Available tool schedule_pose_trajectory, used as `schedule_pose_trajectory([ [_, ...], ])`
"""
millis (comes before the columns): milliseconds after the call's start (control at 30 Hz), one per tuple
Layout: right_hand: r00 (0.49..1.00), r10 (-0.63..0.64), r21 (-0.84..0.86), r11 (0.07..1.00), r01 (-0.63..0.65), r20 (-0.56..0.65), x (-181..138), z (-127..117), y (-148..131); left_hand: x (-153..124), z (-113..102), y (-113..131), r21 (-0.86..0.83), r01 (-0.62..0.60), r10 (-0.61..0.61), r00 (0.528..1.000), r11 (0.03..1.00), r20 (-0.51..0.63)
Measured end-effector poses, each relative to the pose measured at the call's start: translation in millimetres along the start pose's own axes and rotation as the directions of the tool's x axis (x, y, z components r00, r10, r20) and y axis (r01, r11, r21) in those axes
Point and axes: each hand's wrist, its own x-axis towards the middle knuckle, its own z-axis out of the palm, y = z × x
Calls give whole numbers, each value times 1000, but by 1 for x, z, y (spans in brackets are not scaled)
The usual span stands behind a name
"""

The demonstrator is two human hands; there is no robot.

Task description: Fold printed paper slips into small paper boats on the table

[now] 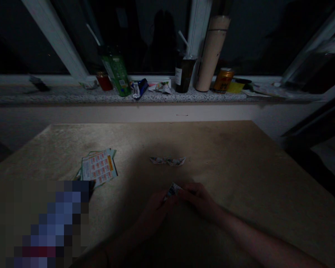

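Between my two hands is a small folded piece of printed paper (173,189), its pointed tip facing up and away from me. My left hand (158,205) grips its left side, fingers closed on it. From the right, my right hand (197,197) pinches the other edge. Shadow hides the lower part of the paper and some of my fingertips. Just beyond my hands, two small folded paper boats (176,161) sit side by side on the table (226,160).
A stack of printed sheets (99,166) lies at the left, beside a blurred-out patch. Along the granite windowsill (150,97) stand a green container (117,74), a dark cup with a straw (184,76), a tall beige flask (213,54), a gold can (223,80) and crumpled wrappers (139,88).
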Motion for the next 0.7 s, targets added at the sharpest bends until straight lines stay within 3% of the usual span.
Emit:
schedule_pose_trajectory([
  [267,999,-38,-51,998,37,-17,0,3,-2,-3,1,0,-46,32,-32,999,998,11],
  [467,1000,1,-57,998,-2,-24,0,2,-2,2,-1,-4,-152,87,-86,996,985,8],
  [700,994,35,-37,999,-38,-104,1,2,3,2,1,0,-188,36,-52,995,982,-80],
])
